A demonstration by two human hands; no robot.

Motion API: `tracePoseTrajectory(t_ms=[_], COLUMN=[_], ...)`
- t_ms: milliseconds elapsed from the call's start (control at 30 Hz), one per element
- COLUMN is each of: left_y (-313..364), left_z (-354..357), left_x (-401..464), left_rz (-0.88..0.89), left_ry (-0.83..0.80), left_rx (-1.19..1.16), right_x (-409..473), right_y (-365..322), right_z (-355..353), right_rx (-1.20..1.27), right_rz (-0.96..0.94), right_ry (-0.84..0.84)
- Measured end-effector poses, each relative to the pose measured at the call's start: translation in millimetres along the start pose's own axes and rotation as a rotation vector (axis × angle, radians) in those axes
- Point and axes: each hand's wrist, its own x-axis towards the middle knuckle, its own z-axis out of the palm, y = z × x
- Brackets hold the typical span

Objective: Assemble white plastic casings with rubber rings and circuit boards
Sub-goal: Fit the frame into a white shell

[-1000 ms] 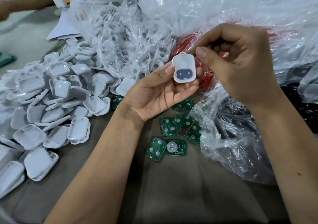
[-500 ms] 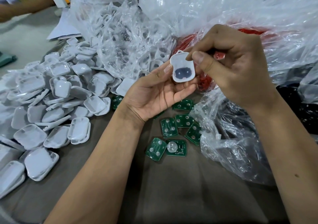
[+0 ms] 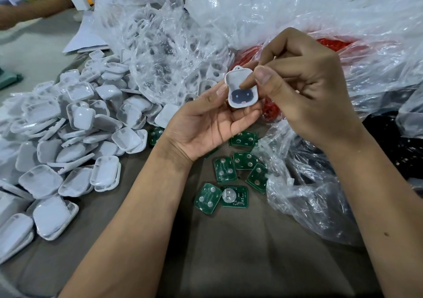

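My left hand (image 3: 206, 124) is palm up and holds a small white plastic casing (image 3: 240, 89) at its fingertips; a dark rounded patch shows in the casing's lower half. My right hand (image 3: 302, 85) reaches in from the right with curled fingers, and its thumb and a fingertip press on the casing's upper right. Several green circuit boards (image 3: 225, 168) lie on the table under my hands. Red rubber rings (image 3: 270, 110) show inside a clear bag just behind the casing.
A big heap of white casing halves (image 3: 75, 126) covers the table's left side. Crumpled clear plastic bags (image 3: 297, 11) fill the back and right, one holding more white parts (image 3: 164, 53). Another person's arm (image 3: 32, 7) rests at the far left.
The casing has tilted and shifted slightly left in my left hand. My right hand's thumb and fingertip have moved over onto its upper part.
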Motion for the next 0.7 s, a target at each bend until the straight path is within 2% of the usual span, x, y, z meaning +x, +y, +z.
tracePoseTrajectory(t_ms=[333, 600, 700], left_y=[-0.3, 0.2, 0.9], left_z=[-0.1, -3.3, -1.0], left_x=[0.1, 0.5, 2.2], left_rz=[0.011, 0.012, 0.048], left_ry=[0.043, -0.004, 0.054], left_rx=[-0.01, -0.036, -0.03], right_x=[-0.1, 0.6, 2.4], right_y=[1.4, 1.6, 2.0], right_z=[0.6, 1.7, -0.2], right_rx=[-0.025, -0.004, -0.023], right_rz=[-0.018, 0.005, 0.013], right_ry=[-0.013, 0.014, 0.06])
